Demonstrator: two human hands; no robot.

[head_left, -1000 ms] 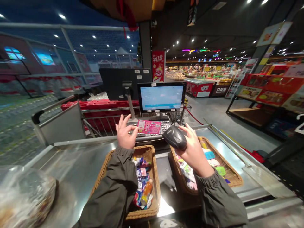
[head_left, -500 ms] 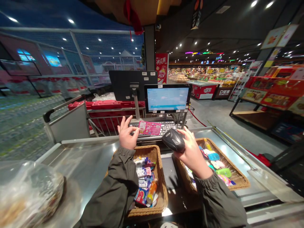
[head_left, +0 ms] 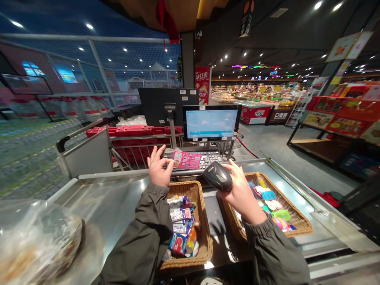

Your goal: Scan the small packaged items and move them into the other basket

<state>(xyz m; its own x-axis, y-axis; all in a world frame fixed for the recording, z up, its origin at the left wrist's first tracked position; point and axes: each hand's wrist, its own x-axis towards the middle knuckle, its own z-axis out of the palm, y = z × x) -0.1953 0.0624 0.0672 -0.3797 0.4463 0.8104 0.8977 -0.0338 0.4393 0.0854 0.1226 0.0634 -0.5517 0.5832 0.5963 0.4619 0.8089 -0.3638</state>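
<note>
Dark ceiling (head_left: 225,29), bright spotlights (head_left: 318,5) — grey floor (head_left: 264,136) below — netting (head_left: 133,59) and what seems a pink wall (head_left: 38,58) at left

There are two hands, one left hand (head_left: 160,168) and one right hand (head_left: 242,194), with one pink packet (head_left: 187,160) and one black scanner (head_left: 217,176). One table (head_left: 109,202) has two baskets, a left basket (head_left: 206,233) and a right basket (head_left: 297,211). One orange bottle (head_left: 191,239) is in the left one. Past the far edge are two screens, one lit screen (head_left: 212,123) and one turned-away screen (head_left: 148,103), and one keyboard (head_left: 211,158).
</note>
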